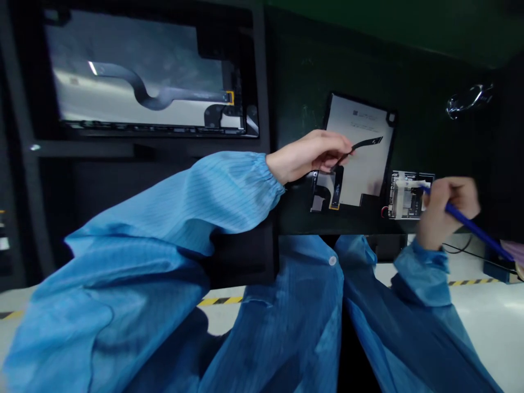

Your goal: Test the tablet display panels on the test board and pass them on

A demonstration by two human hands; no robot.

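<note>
My left hand (315, 154) pinches a black flex cable (368, 142) above a display panel (366, 164) with a pale back, which lies tilted on the dark table. The cable's free end points right over the panel. My right hand (450, 204), slightly blurred, is closed around a blue stick-shaped tool (470, 225), whose tip reaches the circuit board (405, 199). A white strip (409, 184) lies across that board, near the tool's tip.
A black tray (264, 109) at the left holds a larger display panel (135, 54) with a curved flex cable (151, 102). Clear crumpled plastic (469, 102) lies at the back right. Something pinkish (513, 251) shows at the right edge.
</note>
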